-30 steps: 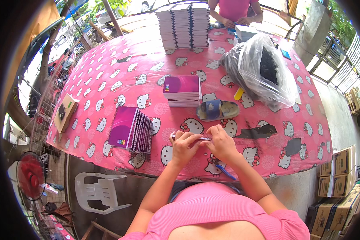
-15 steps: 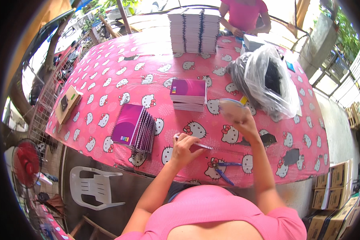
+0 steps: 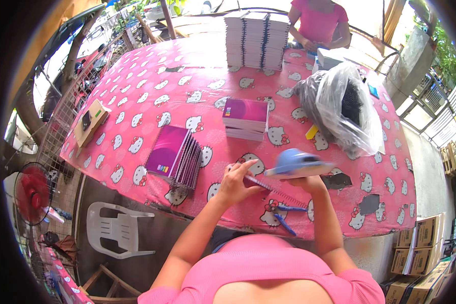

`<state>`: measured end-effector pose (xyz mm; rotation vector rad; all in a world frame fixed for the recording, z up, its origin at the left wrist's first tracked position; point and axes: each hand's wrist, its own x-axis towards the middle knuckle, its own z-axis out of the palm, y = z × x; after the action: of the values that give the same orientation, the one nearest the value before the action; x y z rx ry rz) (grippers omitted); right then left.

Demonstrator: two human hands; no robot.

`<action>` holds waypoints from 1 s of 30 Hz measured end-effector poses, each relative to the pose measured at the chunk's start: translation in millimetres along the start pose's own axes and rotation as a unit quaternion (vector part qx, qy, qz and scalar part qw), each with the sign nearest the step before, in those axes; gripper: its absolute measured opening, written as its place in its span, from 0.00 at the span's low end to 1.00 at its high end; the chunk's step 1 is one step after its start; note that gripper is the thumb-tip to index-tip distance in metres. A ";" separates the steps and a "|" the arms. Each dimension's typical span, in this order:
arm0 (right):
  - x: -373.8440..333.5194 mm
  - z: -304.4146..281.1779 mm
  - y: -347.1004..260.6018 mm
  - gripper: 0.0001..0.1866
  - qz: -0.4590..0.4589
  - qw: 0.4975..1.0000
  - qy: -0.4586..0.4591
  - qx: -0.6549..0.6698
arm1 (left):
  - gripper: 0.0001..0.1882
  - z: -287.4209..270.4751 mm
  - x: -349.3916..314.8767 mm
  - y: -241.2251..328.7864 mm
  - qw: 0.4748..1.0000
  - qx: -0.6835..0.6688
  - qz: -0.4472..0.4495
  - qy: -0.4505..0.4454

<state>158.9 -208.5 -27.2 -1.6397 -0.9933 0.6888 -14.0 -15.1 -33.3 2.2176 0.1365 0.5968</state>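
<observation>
My left hand (image 3: pixel 233 183) grips a thin notebook (image 3: pixel 257 184) standing on edge on the table. A reddish spiral coil (image 3: pixel 291 199) sticks out from its right end. In my right hand (image 3: pixel 309 183) is a blue rounded tool (image 3: pixel 298 161) with a flat pale base, blurred by motion; its exact kind cannot be made out. The tool is above and to the right of the notebook. Blue-handled pliers (image 3: pixel 285 217) lie spread on the table just below the coil. A row of purple coil-bound notebooks (image 3: pixel 168 151) leans to the left, and a stack of purple-covered notebooks (image 3: pixel 245 112) sits ahead.
Tall stacks of bound books (image 3: pixel 256 43) stand at the far side, near a person in pink (image 3: pixel 319 23). A clear plastic bag (image 3: pixel 362 129) with dark contents is at right, beside a yellow piece (image 3: pixel 312 132). A cardboard piece (image 3: pixel 92 121) lies far left.
My right hand has come down and nearer with the blue tool, which has turned so its base shows. My left hand keeps its hold on the notebook. The whole view has shifted slightly.
</observation>
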 end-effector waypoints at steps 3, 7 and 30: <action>5.4 16.7 10.2 0.29 -0.027 0.999 0.016 0.009 | 0.23 -2.8 -1.1 -15.3 0.996 0.039 0.079 0.025; 0.3 13.9 6.6 0.27 0.002 0.995 0.021 0.097 | 0.19 -10.3 -4.4 -15.7 0.997 0.025 0.049 0.047; 41.4 37.5 -26.4 0.31 -0.034 0.992 -0.050 0.115 | 0.17 -6.8 -29.9 -65.8 0.885 -0.416 -0.188 0.086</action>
<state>141.0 -151.7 -10.8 -1.3764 -0.9975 0.8143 -37.1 24.4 -89.6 1.2560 0.3260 0.5020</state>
